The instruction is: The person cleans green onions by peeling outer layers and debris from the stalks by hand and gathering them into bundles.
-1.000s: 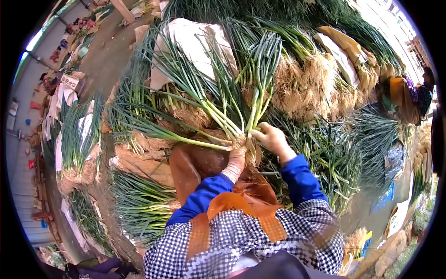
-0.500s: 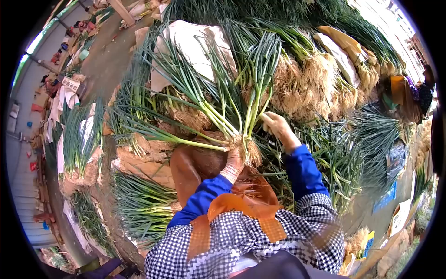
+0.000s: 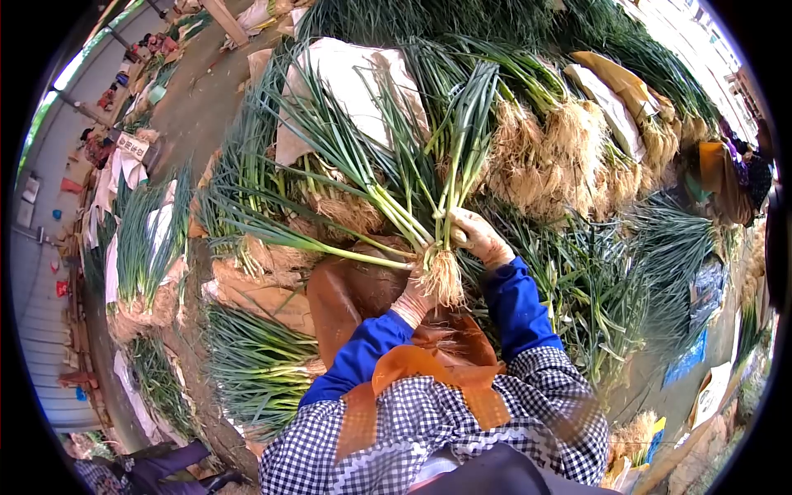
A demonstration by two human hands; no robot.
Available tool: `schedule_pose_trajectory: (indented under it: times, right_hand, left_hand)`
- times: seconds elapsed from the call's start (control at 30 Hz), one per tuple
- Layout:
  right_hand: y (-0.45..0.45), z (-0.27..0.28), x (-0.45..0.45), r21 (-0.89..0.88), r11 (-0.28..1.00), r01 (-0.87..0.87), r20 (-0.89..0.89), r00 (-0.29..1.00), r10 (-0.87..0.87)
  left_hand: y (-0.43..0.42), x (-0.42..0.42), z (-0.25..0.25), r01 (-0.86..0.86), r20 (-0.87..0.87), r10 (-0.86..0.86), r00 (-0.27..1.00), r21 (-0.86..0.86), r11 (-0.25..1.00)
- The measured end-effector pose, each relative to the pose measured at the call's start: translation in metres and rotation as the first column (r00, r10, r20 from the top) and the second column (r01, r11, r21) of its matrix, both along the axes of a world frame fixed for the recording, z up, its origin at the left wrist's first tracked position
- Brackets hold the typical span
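Green onions (image 3: 396,210) with pale stems and stringy roots fan out above my lap. My left hand (image 3: 417,299) is wrapped round their lower ends, just beside the tan roots. On the right, my right hand (image 3: 480,237) pinches at the pale stems of the upright onions, a little above the roots. Beneath both hands lies a brown apron (image 3: 334,301) over my knees. The leaves reach up and left, across a white sack (image 3: 351,91).
Rooted onion bundles (image 3: 553,157) lie beyond my hands. Loose leaves (image 3: 586,280) are heaped on the right, and another onion pile (image 3: 256,359) lies at the left. Part of a person (image 3: 165,470) shows at the lower left, and another person (image 3: 738,177) at the far right.
My right hand has moved off the stems, then back in against them. The roots above my left hand have shifted slightly. More of the person at the lower left shows.
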State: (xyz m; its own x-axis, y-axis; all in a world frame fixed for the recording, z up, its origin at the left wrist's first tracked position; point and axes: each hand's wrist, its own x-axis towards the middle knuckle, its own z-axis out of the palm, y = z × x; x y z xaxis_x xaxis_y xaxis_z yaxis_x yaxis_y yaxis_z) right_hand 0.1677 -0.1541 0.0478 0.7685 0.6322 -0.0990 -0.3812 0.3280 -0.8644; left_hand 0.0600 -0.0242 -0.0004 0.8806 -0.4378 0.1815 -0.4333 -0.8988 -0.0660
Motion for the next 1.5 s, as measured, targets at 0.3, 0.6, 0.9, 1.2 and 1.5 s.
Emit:
schedule_pose_trajectory:
  times: [0.3, 0.6, 0.9, 1.2, 1.5]
  right_hand:
    - [0.026, -0.036, -0.029, 0.046, 0.885, 0.462, -0.239, 0.866, -0.44]
    - [-0.003, -0.055, -0.025, 0.03, 0.973, 0.23, -0.236, 0.947, -0.217]
    - [0.011, -0.025, -0.004, -0.047, 0.952, 0.304, 0.005, 0.953, -0.304]
    - [0.014, -0.015, -0.011, -0.068, 0.942, 0.328, -0.238, 0.912, -0.334]
    - [-0.076, -0.056, -0.065, -0.984, -0.161, 0.081, -0.053, 0.725, 0.686]
  left_hand:
    - [-0.001, 0.002, -0.014, -0.103, -0.084, 0.104, 0.991, 0.022, 0.994]
    - [-0.002, -0.001, 0.005, -0.018, -0.024, 0.019, 1.0, 0.065, 0.998]
    - [-0.001, -0.003, -0.015, -0.001, 0.045, 0.0, 0.999, 0.012, 1.0]
    - [0.004, 0.005, -0.057, -0.421, 0.542, -0.365, 0.757, 0.832, 0.362]
    - [0.011, 0.01, -0.069, -0.219, -0.183, 0.142, 0.973, -0.525, 0.822]
